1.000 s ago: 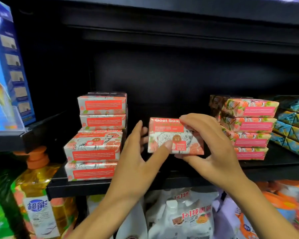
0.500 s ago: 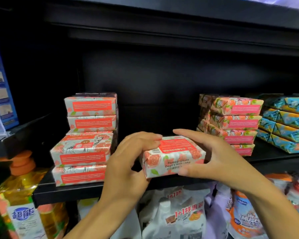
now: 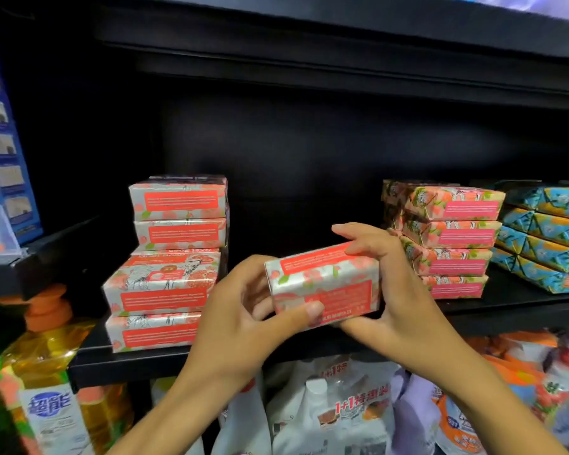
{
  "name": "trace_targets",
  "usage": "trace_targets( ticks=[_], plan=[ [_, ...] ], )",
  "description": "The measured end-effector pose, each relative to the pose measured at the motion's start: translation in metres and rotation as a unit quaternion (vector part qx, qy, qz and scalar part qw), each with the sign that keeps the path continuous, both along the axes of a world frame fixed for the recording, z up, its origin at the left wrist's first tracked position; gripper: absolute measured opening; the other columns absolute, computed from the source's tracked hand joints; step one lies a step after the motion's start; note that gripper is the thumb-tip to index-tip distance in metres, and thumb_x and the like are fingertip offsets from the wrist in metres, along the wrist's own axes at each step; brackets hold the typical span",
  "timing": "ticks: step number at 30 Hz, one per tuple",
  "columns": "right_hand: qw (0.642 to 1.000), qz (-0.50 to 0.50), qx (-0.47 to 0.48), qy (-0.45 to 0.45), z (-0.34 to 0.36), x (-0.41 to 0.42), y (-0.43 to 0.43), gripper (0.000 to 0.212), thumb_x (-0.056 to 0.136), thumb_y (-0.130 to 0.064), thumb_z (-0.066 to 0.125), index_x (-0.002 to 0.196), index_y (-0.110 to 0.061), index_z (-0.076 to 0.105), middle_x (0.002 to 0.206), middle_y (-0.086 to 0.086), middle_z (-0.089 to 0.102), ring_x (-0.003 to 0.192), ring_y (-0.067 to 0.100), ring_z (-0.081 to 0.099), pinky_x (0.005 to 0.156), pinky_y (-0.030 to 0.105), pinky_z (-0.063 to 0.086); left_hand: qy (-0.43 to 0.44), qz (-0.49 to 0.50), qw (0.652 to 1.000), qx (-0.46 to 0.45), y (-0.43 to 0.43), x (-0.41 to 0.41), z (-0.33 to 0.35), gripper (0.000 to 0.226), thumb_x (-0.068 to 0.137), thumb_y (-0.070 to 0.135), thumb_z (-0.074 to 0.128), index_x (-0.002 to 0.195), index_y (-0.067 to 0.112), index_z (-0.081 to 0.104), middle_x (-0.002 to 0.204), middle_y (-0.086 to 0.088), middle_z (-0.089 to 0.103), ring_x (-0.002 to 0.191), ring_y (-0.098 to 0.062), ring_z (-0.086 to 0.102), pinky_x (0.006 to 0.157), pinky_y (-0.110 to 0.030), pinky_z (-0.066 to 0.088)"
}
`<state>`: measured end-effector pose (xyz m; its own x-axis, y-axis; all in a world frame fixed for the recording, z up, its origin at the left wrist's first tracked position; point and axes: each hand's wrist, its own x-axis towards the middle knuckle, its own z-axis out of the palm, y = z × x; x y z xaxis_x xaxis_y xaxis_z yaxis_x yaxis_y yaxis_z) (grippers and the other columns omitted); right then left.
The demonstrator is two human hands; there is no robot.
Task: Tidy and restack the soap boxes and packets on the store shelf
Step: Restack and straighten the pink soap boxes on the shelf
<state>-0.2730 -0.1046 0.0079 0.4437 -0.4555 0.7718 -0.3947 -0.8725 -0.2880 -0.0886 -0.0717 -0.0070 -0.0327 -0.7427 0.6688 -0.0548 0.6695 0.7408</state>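
Both hands hold one red-and-white goat soap box (image 3: 322, 284) in front of the black shelf (image 3: 128, 364), in the gap between two stacks. My left hand (image 3: 240, 320) grips its left end, thumb across the front face. My right hand (image 3: 385, 290) wraps its right end, fingers over the top. The box is tilted, its red text panels facing me. On the left stands a stack of matching red soap boxes (image 3: 171, 257), its lower boxes jutting forward. To the right sits a stack of pink-labelled soap boxes (image 3: 450, 238).
Blue-and-orange soap packets (image 3: 546, 238) are piled at the far right of the shelf. Below hang a yellow pump bottle (image 3: 46, 382) on the left and white refill pouches (image 3: 342, 412). A blue carton (image 3: 4, 142) stands on a higher ledge at the left.
The held box has turned over in both hands, from its picture face toward me to its text panels, and has risen slightly. My view has shifted a little to the right.
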Motion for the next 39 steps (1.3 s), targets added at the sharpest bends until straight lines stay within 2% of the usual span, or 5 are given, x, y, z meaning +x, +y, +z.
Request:
trace_targets(
  ticks=[8, 12, 16, 21, 39],
  plan=[
    [0.979, 0.037, 0.191, 0.055, 0.015, -0.009, 0.004, 0.061, 0.065, -0.053, 0.076, 0.12, -0.039, 0.054, 0.12, -0.025, 0.054, 0.112, -0.002, 0.053, 0.087, 0.015, 0.044, -0.145, 0.12, 0.973, -0.136, 0.001, 0.008, -0.018, 0.04, 0.074, 0.02, 0.074, 0.109, 0.029, 0.059, 0.117, 0.016, 0.063, 0.115, 0.0, 0.056, 0.09, -0.012, 0.044],
    [0.941, 0.13, 0.271, 0.158, 0.024, 0.005, -0.002, 0.023, 0.084, -0.015, 0.064, 0.097, 0.004, 0.068, 0.114, 0.023, 0.061, 0.128, 0.042, 0.038, 0.087, 0.009, 0.042, -0.204, 0.165, 0.952, -0.16, -0.002, 0.01, -0.026, 0.044, 0.074, 0.012, 0.073, 0.112, 0.027, 0.056, 0.124, 0.018, 0.056, 0.123, 0.002, 0.047, 0.099, -0.012, 0.037],
    [0.983, -0.08, 0.123, 0.108, 0.006, -0.002, -0.031, 0.063, 0.065, -0.039, 0.08, 0.122, -0.03, 0.054, 0.119, -0.015, 0.05, 0.114, 0.001, 0.045, 0.093, 0.01, 0.034, -0.306, 0.242, 0.913, -0.119, 0.0, 0.012, -0.032, 0.048, 0.078, 0.017, 0.076, 0.122, 0.016, 0.056, 0.124, 0.015, 0.048, 0.117, 0.008, 0.036, 0.101, 0.0, 0.018],
    [0.979, -0.114, 0.139, 0.098, 0.0, 0.028, -0.064, 0.058, 0.068, -0.037, 0.079, 0.12, -0.021, 0.059, 0.114, -0.006, 0.055, 0.106, 0.007, 0.05, 0.093, 0.026, 0.041, -0.383, 0.248, 0.886, -0.082, 0.001, 0.013, -0.033, 0.038, 0.095, 0.047, 0.043, 0.13, 0.031, 0.044, 0.127, 0.017, 0.048, 0.117, 0.0, 0.042, 0.091, -0.006, 0.024],
    [0.951, -0.188, 0.082, 0.233, 0.001, 0.074, -0.096, 0.056, 0.084, -0.037, 0.066, 0.135, -0.02, 0.048, 0.133, 0.0, 0.053, 0.12, 0.018, 0.049, 0.097, 0.037, 0.043, -0.445, 0.279, 0.843, -0.115, 0.0, 0.011, -0.035, 0.02, 0.073, 0.034, 0.067, 0.077, 0.015, 0.073, 0.077, 0.005, 0.069, 0.073, -0.013, 0.068, 0.059, -0.021, 0.054]
  ],
)
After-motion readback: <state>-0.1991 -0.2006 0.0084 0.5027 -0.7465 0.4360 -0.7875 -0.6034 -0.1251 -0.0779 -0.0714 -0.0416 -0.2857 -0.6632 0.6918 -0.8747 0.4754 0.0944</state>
